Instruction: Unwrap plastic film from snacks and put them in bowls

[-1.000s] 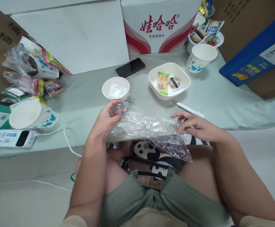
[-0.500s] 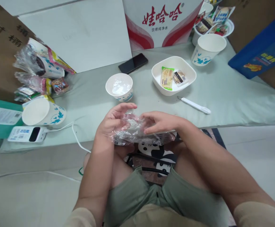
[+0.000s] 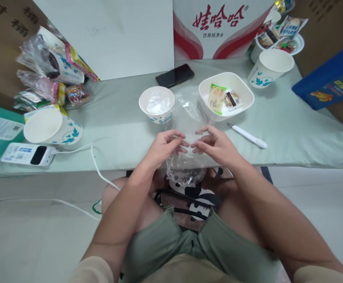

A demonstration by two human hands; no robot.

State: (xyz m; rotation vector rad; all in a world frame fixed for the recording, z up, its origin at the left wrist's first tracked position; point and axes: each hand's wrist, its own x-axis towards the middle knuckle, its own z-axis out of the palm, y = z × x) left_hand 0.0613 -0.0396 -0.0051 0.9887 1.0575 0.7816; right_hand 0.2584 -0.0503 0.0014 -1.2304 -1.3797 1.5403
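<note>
A clear plastic bag (image 3: 189, 114) lies spread over the table's front edge, its crumpled lower end hanging above my lap. My left hand (image 3: 168, 147) is over the bag's left side, fingers loosely bent and apart. Facing it from the right, my right hand (image 3: 215, 145) is also over the bag with its fingers apart. Whether fingertips touch the film I cannot tell. Just beyond my left hand stands a paper cup (image 3: 164, 118) with clear plastic inside. Past my right hand are a white bowl (image 3: 242, 104) with two wrapped snacks and a white-handled peeler-like tool (image 3: 248, 135).
A black phone (image 3: 175, 75) lies behind the paper cup. Another cup (image 3: 273, 68) stands at right, before a snack-filled container. At left are a tipped cup (image 3: 52, 127), snack packets (image 3: 77, 94) and a white power bank (image 3: 26, 154), whose cable (image 3: 96, 167) runs over the edge. Boxes line the back.
The bag, bunched between my hands before, is now spread out flatter, reaching toward the bowl. My hands have come closer together and loosened. The whole view has shifted slightly.
</note>
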